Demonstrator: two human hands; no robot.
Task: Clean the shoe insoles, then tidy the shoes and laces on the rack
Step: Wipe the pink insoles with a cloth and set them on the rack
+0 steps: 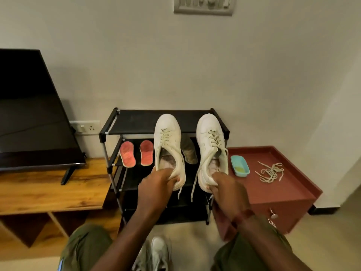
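Head view. You hold two white sneakers, one per hand, toes pointing to the wall.

- Left shoe (167,137): smooth white upper, rounded toe, grubby flat laces loosely threaded, a lace end dangling below the heel. Right shoe (209,137): same make, lace ends hanging down.
- Both sit in front of the black rack (148,122), which has thin metal posts and dark fabric shelves. Toes overlap its top shelf; whether they touch it cannot be told.
- Two pink insoles (127,156), grainy and pale-edged, lie side by side on the second shelf, left of the shoes.
- A tangle of loose laces (270,172) lies on the red cabinet (289,190), near a shallow blue dish (239,165).

Hands: your left hand (156,182) is clamped over the left shoe's heel collar, fingers curled inside. Your right hand (224,184) grips the right shoe's heel the same way, wrist bent downward. Both forearms reach straight ahead.
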